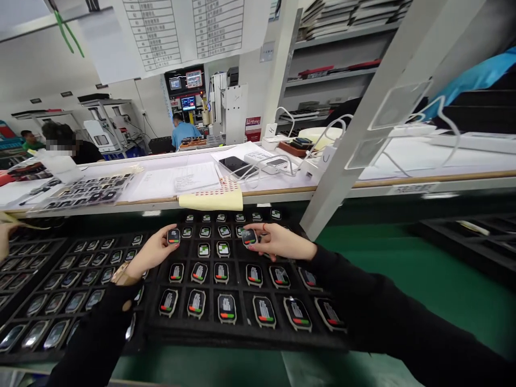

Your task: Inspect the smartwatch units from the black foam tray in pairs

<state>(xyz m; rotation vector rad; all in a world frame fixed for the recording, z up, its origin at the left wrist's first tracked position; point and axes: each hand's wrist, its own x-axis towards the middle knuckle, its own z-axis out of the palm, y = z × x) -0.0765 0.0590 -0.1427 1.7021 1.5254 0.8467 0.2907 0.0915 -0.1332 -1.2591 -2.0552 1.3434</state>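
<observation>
A black tray [242,328] full of small smartwatch bodies with lit screens lies in front of me on the green belt. My left hand [151,252] pinches one watch body [173,236] at the tray's left side, third row back. My right hand [278,242] grips another watch body [249,236] just above the tray, to the right of the middle. Both sleeves are black. Several lit watch bodies [227,308] fill the front rows.
A second tray [52,301] of dark-screened watch bodies lies to the left. A shelf [282,185] behind holds papers, a yellow sheet [213,200], a phone, chargers and cables. A white slanted post [355,145] rises at right. People work farther back.
</observation>
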